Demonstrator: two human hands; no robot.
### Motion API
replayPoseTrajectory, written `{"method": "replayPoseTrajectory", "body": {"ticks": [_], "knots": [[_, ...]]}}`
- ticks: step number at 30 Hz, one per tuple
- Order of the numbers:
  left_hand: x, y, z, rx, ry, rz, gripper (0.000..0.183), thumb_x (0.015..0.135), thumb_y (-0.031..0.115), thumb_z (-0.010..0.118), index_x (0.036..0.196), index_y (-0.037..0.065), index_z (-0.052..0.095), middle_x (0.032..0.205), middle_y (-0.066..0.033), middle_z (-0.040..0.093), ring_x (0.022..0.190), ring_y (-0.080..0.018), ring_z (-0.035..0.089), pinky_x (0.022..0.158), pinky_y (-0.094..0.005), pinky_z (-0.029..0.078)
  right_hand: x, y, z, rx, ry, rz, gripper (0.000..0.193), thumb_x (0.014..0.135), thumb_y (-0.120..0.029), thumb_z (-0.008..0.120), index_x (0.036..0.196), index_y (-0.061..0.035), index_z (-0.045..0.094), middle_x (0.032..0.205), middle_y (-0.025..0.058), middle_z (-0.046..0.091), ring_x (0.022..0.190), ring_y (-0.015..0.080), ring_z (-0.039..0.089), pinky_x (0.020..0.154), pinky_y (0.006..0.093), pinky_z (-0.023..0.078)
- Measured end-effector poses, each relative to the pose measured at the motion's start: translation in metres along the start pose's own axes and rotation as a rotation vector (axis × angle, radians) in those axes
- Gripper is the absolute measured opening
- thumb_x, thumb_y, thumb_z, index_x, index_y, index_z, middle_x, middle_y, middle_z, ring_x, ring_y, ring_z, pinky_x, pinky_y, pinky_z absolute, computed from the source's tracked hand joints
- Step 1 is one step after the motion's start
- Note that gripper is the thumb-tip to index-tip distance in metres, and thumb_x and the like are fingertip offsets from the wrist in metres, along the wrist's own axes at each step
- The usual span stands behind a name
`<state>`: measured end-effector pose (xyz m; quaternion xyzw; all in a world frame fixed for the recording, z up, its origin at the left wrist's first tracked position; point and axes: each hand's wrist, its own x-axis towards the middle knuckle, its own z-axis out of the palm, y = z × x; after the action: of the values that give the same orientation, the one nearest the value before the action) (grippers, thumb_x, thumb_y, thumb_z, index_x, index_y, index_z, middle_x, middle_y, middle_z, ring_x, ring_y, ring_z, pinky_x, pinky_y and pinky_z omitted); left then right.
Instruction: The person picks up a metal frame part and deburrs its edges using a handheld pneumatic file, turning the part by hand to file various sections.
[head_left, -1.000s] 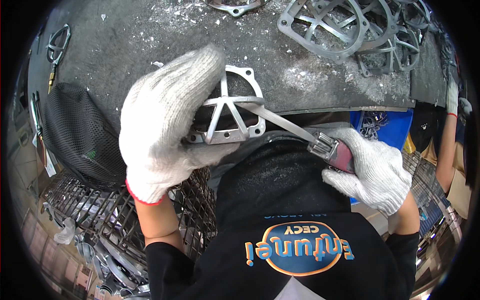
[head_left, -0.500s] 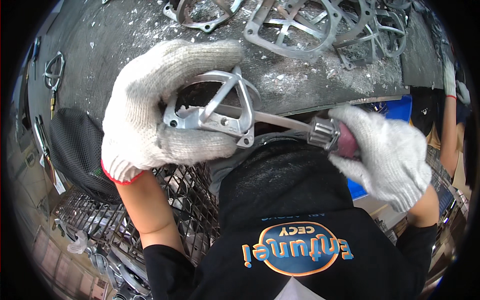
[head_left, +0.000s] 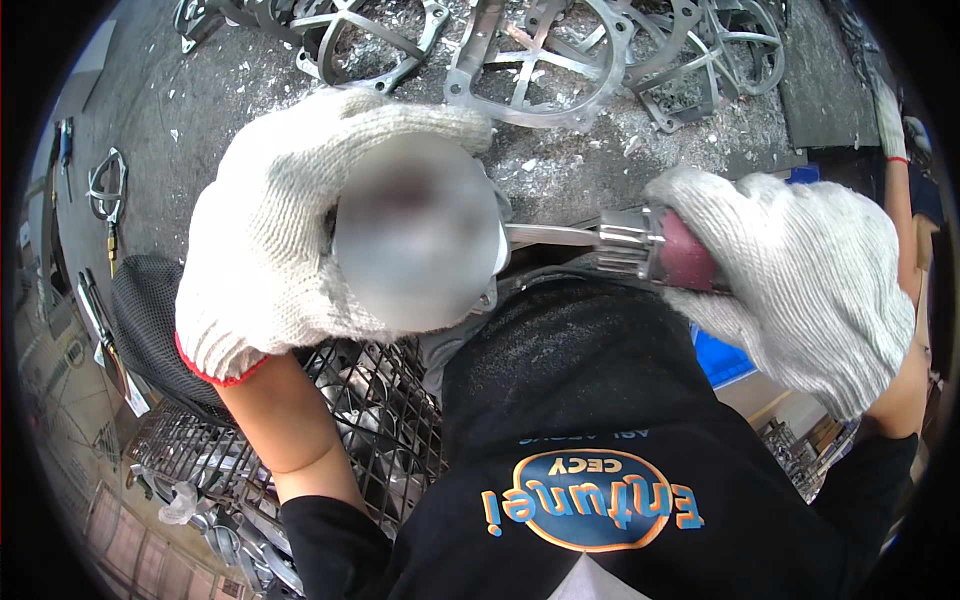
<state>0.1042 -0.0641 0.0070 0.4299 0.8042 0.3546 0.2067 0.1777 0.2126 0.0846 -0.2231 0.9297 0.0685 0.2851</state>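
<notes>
Leaning over one dark grey, flake-strewn flat bench (head_left: 150,110). Curling the white-knit-gloved left hand (head_left: 265,225) partway around a silver metal part (head_left: 430,265), mostly blurred, left of centre at the near edge; wrapping the white-knit-gloved right hand (head_left: 800,280) closely around a red-handled tool (head_left: 635,245) with a flat silver blade (head_left: 550,235). Swung nearer level and shifted right since half a second ago, so probably altering the blade's angle at the part's right side; contact hidden. Counting two own hands, at least four silver metal frames (head_left: 560,117) far off, one held part, one tool.

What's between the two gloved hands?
In the head view: a mostly blurred metal piece, a flat metal strip, a silver collar and a red handle.
</notes>
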Motion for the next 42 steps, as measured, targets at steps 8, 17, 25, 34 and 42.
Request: {"method": "replayPoseTrajectory", "body": {"ticks": [8,17,25,34,42], "knots": [[-0.014,0.012,0.011,-0.019,0.106,-0.179,0.086,0.046,0.026,0.090,0.125,-0.002,0.069,0.108,-0.0138,0.070,0.102,-0.0251,0.069,0.095,-0.0369,0.052,-0.013,0.003,0.026,0.008,0.048,0.005,0.067,0.071,-0.031,0.088,0.130,-0.0163,0.059,0.087,0.0086,0.067,0.076,0.0283,0.068,0.070,0.0412,0.053],[-0.007,0.033,0.020,0.178,0.195,-0.187,0.079,0.045,0.020,0.087,0.121,0.003,0.072,0.105,-0.0121,0.069,0.099,-0.0262,0.071,0.091,-0.0363,0.054,-0.018,0.013,0.038,-0.058,0.224,-0.020,0.069,0.070,-0.027,0.088,0.131,-0.0147,0.059,0.093,0.0087,0.069,0.080,0.0276,0.068,0.071,0.0388,0.053],[-0.023,0.038,0.028,0.241,0.244,-0.265,0.085,0.042,0.026,0.089,0.124,0.005,0.072,0.112,-0.0135,0.066,0.100,-0.0277,0.069,0.089,-0.0367,0.054,-0.028,0.013,0.056,0.467,-0.080,-0.010,0.056,0.076,-0.037,0.084,0.121,-0.0139,0.062,0.092,0.0097,0.073,0.084,0.0321,0.073,0.071,0.0403,0.055],[-0.081,0.004,0.055,0.178,0.516,-0.336,0.095,0.052,0.036,0.095,0.135,0.004,0.062,0.143,-0.0212,0.054,0.131,-0.0357,0.055,0.108,-0.0432,0.046,-0.034,0.024,0.070,0.711,-0.212,0.060,0.062,0.074,-0.040,0.083,0.125,-0.0129,0.060,0.098,0.0159,0.073,0.090,0.0345,0.074,0.079,0.0388,0.058],[-0.049,0.015,0.095,0.341,0.756,-0.401,0.057,0.063,0.015,0.093,0.110,0.000,0.064,0.141,-0.0185,0.052,0.128,-0.0316,0.057,0.103,-0.0444,0.051,-0.025,0.004,0.085,0.659,0.245,0.065,0.059,0.073,-0.023,0.083,0.127,-0.0105,0.063,0.107,0.0123,0.073,0.093,0.0330,0.073,0.082,0.0374,0.058]]}}
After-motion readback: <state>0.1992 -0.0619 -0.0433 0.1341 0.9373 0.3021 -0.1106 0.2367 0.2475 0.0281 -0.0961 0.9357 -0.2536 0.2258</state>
